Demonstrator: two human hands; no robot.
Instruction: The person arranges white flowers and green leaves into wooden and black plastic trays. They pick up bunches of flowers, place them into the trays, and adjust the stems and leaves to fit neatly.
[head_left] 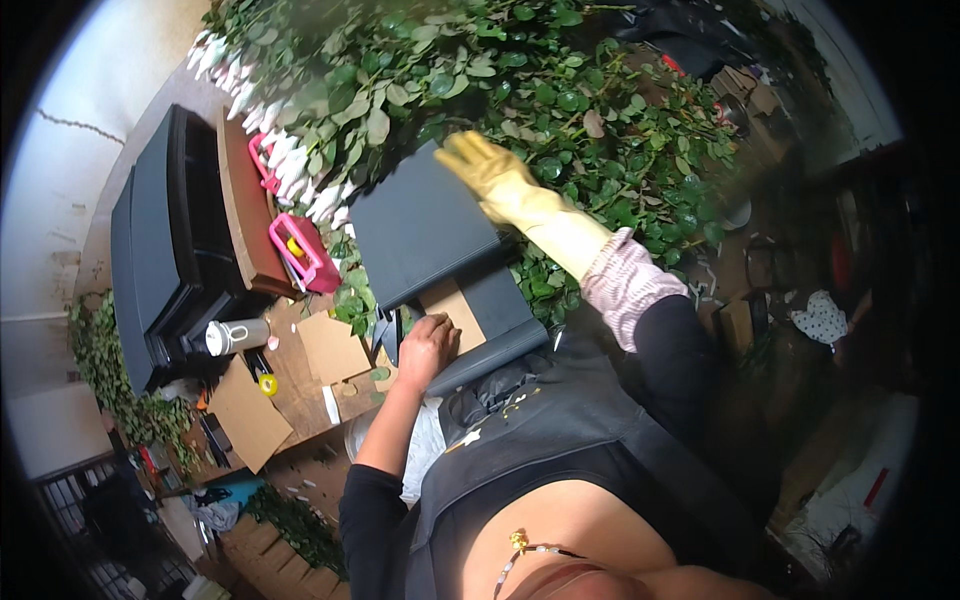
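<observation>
My left hand [428, 345] is bare, its fingers curled down at a piece of brown cardboard [457, 318] that lies in a dark grey folding stand [425, 220]. Whether it pinches the cardboard or presses on it is partly hidden. A grey tool with blades [385, 332] lies beside that hand. My right hand [490, 175] wears a long yellow rubber glove, its fingers stretched out at the far right edge of the stand's upper panel. Leafy green stems [590, 140] spread under and beyond it. Their white-wrapped heads [290, 170] point left.
Left of the stand sit a pink basket [305, 255], a white tumbler [237, 336], a yellow tape roll [267, 384] and loose cardboard sheets [333, 347] on the wooden table [300, 400]. A large dark grey case [165, 250] stands further left. Clutter lies on the right.
</observation>
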